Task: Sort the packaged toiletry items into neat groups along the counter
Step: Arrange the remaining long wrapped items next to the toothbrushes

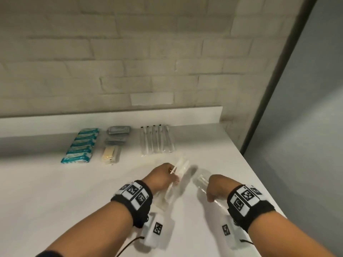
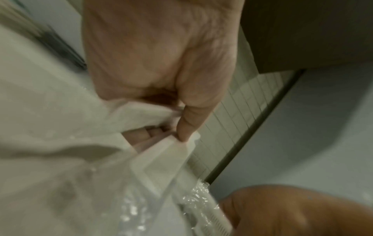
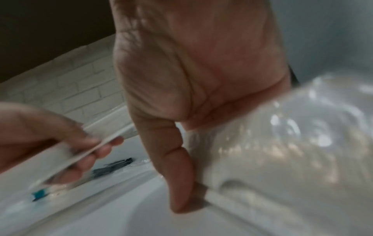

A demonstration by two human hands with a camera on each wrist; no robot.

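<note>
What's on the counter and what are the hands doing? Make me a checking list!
Surface: white counter, looks clean.
Job's things: teal packets, grey packets, yellow packet, clear-wrapped sticks, all in rows by the ledge.
Clutter: nothing seen.
Grippers: left hand grips white wrapped items; right hand grips a clear wrapped item.
Cables: black cord under left wrist.
Surroundings: brick wall, grey panel.

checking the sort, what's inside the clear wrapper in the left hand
A white comb-like piece shows through the clear wrapper gripped by the left hand. The fingers and blur hide the rest.
</note>
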